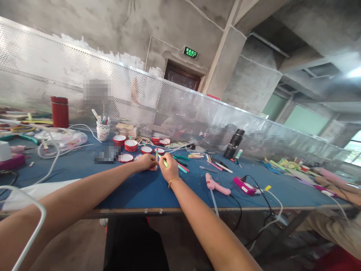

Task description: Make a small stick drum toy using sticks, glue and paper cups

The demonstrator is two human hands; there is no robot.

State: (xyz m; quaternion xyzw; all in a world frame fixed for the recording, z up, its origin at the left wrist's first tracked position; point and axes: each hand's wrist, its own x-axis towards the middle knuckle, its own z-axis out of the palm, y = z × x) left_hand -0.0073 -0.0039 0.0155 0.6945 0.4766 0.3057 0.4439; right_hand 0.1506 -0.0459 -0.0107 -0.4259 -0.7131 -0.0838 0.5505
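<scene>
"How are the hands?"
"The left hand [148, 162] pinches a stick [156, 158] in its fingertips; the right hand [169, 168], at its three o'clock, is curled round a pen [164, 162]."
"Where's the stick?"
"Between the hands, pointing to twelve (whether the pen touches it, I can't tell). From there, red discs [131, 145] sit at ten o'clock and a glue gun [217, 186] lies at four."
</scene>
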